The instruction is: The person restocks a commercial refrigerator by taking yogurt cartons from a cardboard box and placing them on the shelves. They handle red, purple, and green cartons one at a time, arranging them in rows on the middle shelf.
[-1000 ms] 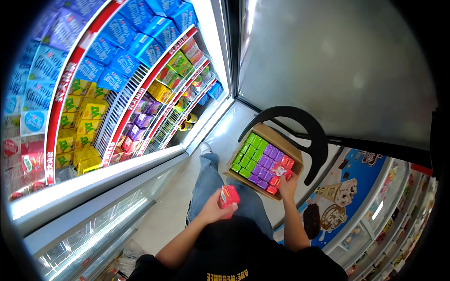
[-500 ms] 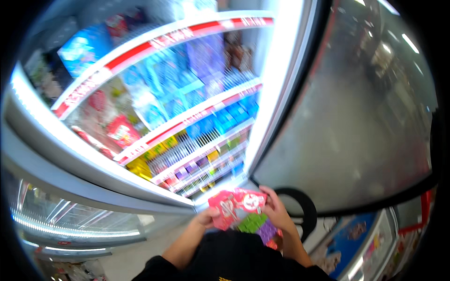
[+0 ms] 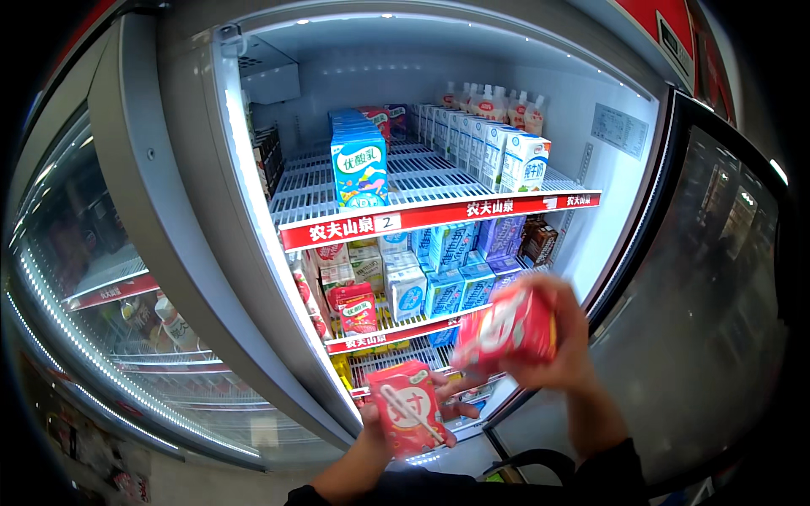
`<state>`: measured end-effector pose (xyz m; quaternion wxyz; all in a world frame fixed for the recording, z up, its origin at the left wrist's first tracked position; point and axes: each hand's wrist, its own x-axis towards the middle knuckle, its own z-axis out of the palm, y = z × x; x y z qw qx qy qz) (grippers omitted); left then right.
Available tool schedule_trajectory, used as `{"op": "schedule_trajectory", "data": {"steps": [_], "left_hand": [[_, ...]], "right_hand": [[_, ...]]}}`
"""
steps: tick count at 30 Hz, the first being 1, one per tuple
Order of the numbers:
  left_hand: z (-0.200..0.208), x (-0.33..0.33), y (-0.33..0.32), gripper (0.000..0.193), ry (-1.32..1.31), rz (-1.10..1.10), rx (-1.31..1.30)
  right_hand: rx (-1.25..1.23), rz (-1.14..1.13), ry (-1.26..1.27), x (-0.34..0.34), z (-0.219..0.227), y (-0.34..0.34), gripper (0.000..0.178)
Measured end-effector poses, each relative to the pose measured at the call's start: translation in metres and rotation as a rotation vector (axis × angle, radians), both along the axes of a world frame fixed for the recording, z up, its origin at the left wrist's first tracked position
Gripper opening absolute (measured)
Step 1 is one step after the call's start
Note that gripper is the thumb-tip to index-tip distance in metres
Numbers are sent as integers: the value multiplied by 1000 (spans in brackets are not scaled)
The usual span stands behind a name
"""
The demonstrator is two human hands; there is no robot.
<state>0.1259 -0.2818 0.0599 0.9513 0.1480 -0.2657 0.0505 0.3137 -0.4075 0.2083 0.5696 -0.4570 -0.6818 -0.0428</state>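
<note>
A flat red drink carton [image 3: 409, 409] with a white straw on its side is gripped in my left hand [image 3: 371, 434], low in front of the open fridge. Its fingers wrap behind and show past the right edge. My right hand [image 3: 569, 337] is closed around another red carton [image 3: 510, 329], raised before the middle shelf. Motion blurs that one, and I cannot tell whether it is a single carton or several together. A similar red carton [image 3: 350, 308] stands on the second shelf, left side, beside white and blue cartons [image 3: 443, 291].
On the top wire shelf [image 3: 405, 173] stand a row of blue cartons [image 3: 359, 164], a row of white milk cartons [image 3: 523, 164] and pouches [image 3: 489, 105] behind. The swung-open glass door [image 3: 700, 295] is at the right. A closed fridge door [image 3: 118, 278] is at the left.
My view has swung up to the fridge's top shelf. The red cartons, close together at waist height before, are now apart; my right hand has lifted its carton toward the shelves.
</note>
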Motion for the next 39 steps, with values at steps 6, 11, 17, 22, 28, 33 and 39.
{"op": "schedule_trajectory", "data": {"steps": [6, 11, 17, 22, 28, 33, 39], "left_hand": [[-14, -15, 23, 91, 41, 93, 28], [-60, -12, 15, 81, 237, 55, -7], [-96, -36, 3, 69, 411, 9, 12], [-110, -43, 14, 66, 470, 35, 23], [-109, -33, 35, 67, 440, 54, 53], [-121, -14, 53, 70, 386, 51, 94], [-64, 2, 47, 94, 471, 206, 213]], "right_hand": [[91, -394, 259, 45, 128, 118, 66], [-276, -708, 110, 94, 154, 225, 80], [-551, -659, -43, 109, 157, 321, 80], [-600, -667, -70, 130, 143, 370, 85], [-596, -706, -154, 163, 141, 388, 89], [-567, -695, -226, 154, 125, 394, 78], [-640, -626, -36, 150, 124, 386, 72]]}}
